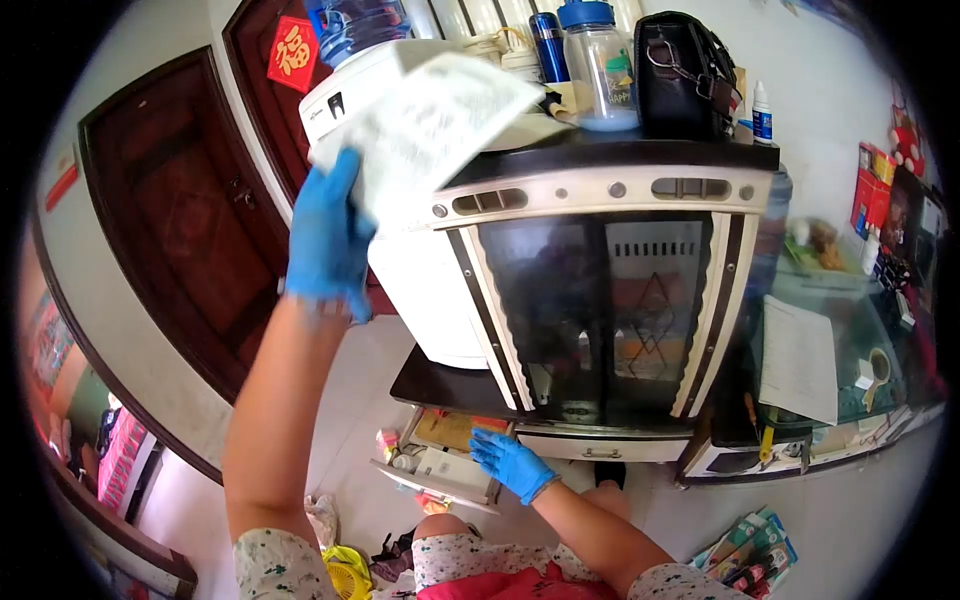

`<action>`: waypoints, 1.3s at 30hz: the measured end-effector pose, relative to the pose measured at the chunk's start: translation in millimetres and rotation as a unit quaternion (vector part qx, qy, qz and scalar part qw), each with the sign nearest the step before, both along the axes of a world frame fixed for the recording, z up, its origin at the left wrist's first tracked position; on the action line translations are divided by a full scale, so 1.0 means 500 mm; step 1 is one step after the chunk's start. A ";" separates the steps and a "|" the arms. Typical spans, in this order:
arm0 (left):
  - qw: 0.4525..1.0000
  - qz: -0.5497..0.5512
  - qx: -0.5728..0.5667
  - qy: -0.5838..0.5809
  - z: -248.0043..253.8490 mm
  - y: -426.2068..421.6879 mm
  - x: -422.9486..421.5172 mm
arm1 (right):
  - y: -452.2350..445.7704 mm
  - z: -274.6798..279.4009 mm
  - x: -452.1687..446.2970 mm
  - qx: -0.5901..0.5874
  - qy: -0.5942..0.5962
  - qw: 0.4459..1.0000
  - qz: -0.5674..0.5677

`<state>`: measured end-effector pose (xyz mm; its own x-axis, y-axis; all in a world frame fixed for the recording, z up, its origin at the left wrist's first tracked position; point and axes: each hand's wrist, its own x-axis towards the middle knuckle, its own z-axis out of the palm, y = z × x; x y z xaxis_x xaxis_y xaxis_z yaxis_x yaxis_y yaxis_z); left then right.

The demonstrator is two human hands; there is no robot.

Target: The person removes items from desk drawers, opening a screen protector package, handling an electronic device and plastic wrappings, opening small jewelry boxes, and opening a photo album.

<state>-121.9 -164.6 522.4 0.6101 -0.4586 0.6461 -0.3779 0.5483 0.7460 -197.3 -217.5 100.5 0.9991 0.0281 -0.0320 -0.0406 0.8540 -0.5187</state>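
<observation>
My left hand [328,240], in a blue glove, is raised in front of the white water dispenser [425,295]. It grips a whitish printed sheet [425,135], smeared by motion, whose print I cannot read. My right hand [510,466], also gloved in blue, hangs low with its fingers stretched out and nothing in them. Just left of it, a pulled-out drawer [447,493] holds a brown flat item, a white box and small odds and ends. Whether the right fingertips touch the drawer's edge I cannot tell.
A dark-topped cabinet [600,320] with glass doors stands ahead. On top are a clear bottle [600,70], a blue flask [548,48], a black bag [685,75] and a small dropper bottle [762,115]. A glass table [835,340] stands right. A yellow basket [345,572] lies below.
</observation>
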 end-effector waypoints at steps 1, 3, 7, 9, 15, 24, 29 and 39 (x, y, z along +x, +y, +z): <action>1.000 0.007 -0.019 0.016 0.030 -0.039 -0.006 | -0.002 -0.004 0.001 0.002 -0.005 1.000 0.004; 0.998 0.067 -0.002 0.018 0.076 -0.117 0.013 | -0.006 -0.003 0.001 0.000 -0.004 1.000 0.001; 0.992 -0.051 0.109 0.041 0.120 -0.246 0.080 | -0.010 0.008 -0.001 -0.004 -0.004 1.000 0.002; 0.979 -0.137 0.140 0.061 0.123 -0.290 0.140 | -0.012 0.011 -0.001 -0.005 -0.004 1.000 0.004; 0.986 -0.110 0.123 0.039 0.080 -0.240 0.110 | -0.003 0.012 0.015 0.011 0.016 1.000 -0.002; 0.898 -0.297 0.275 -0.173 -0.140 0.086 0.036 | -0.024 -0.039 0.040 0.083 0.178 0.957 -0.214; 0.872 -0.228 0.434 -0.001 -0.456 0.240 0.162 | -0.046 -0.062 0.031 0.059 0.256 0.943 -0.203; 0.792 0.067 0.536 0.286 -1.009 0.385 0.427 | 0.002 -0.002 0.056 -0.006 0.269 0.946 -0.183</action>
